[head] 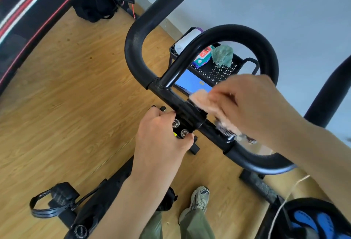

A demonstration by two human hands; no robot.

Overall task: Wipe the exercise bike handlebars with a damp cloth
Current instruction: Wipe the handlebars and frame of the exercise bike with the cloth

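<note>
The black exercise bike handlebars (pixel 136 45) loop across the middle of the view, with a centre clamp (pixel 188 117) held by two bolts. My left hand (pixel 159 134) grips the stem just below that clamp. My right hand (pixel 254 105) presses a pale pink cloth (pixel 203 102) against the crossbar right of the clamp. The cloth and hand are blurred by motion, and part of the cloth hangs under my fingers.
A black perforated cart (pixel 218 71) behind the bars holds a crumpled green cloth (pixel 223 55), a wipes packet (pixel 203 56) and a white roll (pixel 185 42). A weight bench (pixel 32 10) lies far left. The bike pedal (pixel 53 202) and my shoe (pixel 197 200) are on the wooden floor.
</note>
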